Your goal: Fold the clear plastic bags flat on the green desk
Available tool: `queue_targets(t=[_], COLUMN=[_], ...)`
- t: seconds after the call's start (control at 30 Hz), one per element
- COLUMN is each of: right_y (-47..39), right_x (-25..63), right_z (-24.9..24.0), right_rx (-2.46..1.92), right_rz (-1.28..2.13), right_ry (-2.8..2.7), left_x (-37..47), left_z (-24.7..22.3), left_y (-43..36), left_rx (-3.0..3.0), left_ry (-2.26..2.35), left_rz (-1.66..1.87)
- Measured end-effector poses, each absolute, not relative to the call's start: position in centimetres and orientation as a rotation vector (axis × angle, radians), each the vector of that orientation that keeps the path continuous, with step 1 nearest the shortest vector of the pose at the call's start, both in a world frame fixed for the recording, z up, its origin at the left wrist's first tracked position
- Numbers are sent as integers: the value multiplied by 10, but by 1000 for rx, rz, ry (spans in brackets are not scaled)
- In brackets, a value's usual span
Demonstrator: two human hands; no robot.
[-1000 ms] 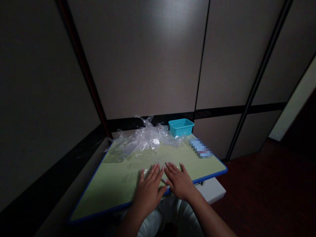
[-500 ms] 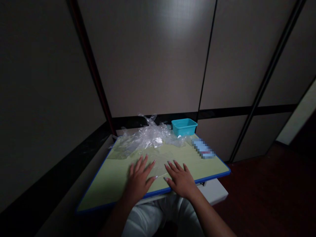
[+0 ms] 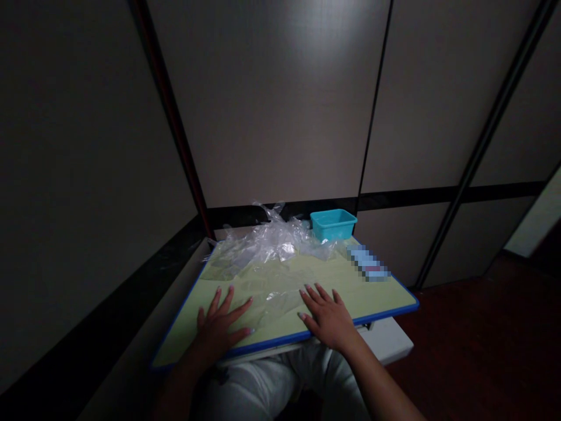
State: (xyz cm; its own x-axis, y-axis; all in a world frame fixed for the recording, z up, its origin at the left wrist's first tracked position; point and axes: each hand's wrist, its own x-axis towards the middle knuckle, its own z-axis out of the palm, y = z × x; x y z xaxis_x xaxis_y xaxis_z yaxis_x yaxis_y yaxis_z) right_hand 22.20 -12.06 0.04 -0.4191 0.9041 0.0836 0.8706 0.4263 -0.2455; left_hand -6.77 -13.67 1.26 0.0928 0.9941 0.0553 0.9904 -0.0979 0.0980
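Observation:
A thin clear plastic bag [image 3: 278, 295] lies flattened on the pale green table [image 3: 377, 298], between my two hands. To its left, my left hand [image 3: 219, 324] is spread over the tabletop, fingers apart and holding nothing. My right hand [image 3: 326, 316] rests palm down at the bag's right edge, fingers stretched out and touching or just over the plastic. Beyond the hands, a crumpled heap of clear plastic bags [image 3: 274, 237] covers the back left of the table.
A turquoise plastic basket [image 3: 333, 225] stands at the back right of the table. In front of it lies a pixelated flat item [image 3: 368, 263]. Wardrobe panels [image 3: 284, 117] rise behind the table, and a white box-like surface [image 3: 388, 340] shows below its right side.
My left hand has moved left, away from the right hand, uncovering more of the flat bag. The right hand stays almost where it was. The whole view has shifted slightly.

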Motion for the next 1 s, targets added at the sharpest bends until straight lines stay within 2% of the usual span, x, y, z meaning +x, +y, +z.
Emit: queue_targets(t=[0.43, 0.73, 0.83, 1.0], right_y=[-122, -129, -115, -54], right_x=[217, 223, 230, 238], right_z=[0, 9, 13, 42], right_rx=[-1618, -1600, -1597, -1697], right_rz=[247, 317, 314, 75], right_ry=[-2461, -2502, -2509, -2407], left_x=[-52, -51, -62, -68], left_z=[17, 39, 42, 26], left_y=[-126, -27, -2, 6], left_rx=[2325, 2396, 2354, 2350], left_ry=[1943, 1983, 2083, 2099], left_rz=[349, 601, 704, 794])
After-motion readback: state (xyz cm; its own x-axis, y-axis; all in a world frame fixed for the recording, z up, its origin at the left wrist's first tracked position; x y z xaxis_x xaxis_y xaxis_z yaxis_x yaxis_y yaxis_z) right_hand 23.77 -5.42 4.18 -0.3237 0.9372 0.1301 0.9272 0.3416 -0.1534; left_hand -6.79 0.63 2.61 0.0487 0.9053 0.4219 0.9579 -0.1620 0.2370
